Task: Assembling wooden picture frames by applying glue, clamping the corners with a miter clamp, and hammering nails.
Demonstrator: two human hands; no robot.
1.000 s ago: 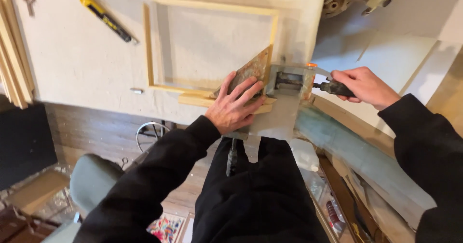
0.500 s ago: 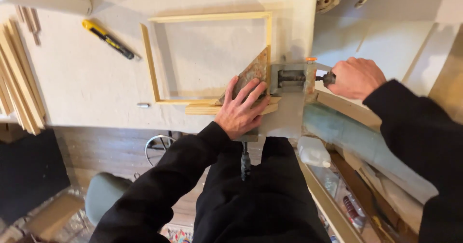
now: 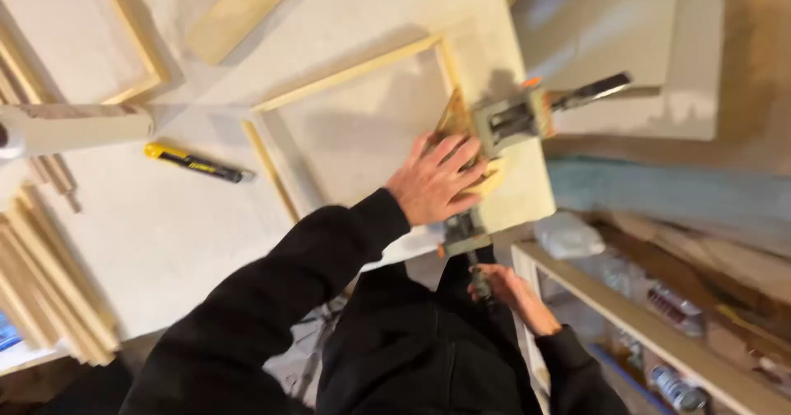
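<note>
Frame corner pinned in a clamp

Left hand [image 3: 434, 180], fingers spread, presses the light, thin wooden frame [image 3: 354, 77] at the clamp [image 3: 511, 122]; right hand [image 3: 503, 287] grips the lower handle [image 3: 480, 279] beneath the table [image 3: 165, 225].

The open rectangular frame of pale blond wood [image 3: 354, 77] lies on an off-white, faintly cream tabletop [image 3: 165, 234]. The metal corner clamp [image 3: 511, 122] is dull grey with a small orange tab and a dark handle tipped silvery. The slim utility knife [image 3: 198, 162] is bright yellow with black. Both sleeves are plain black. The bundle of thin wooden strips [image 3: 49, 291] is light tan, unpatterned. The lower shelf edge [image 3: 626, 308] is pale beige.
</note>
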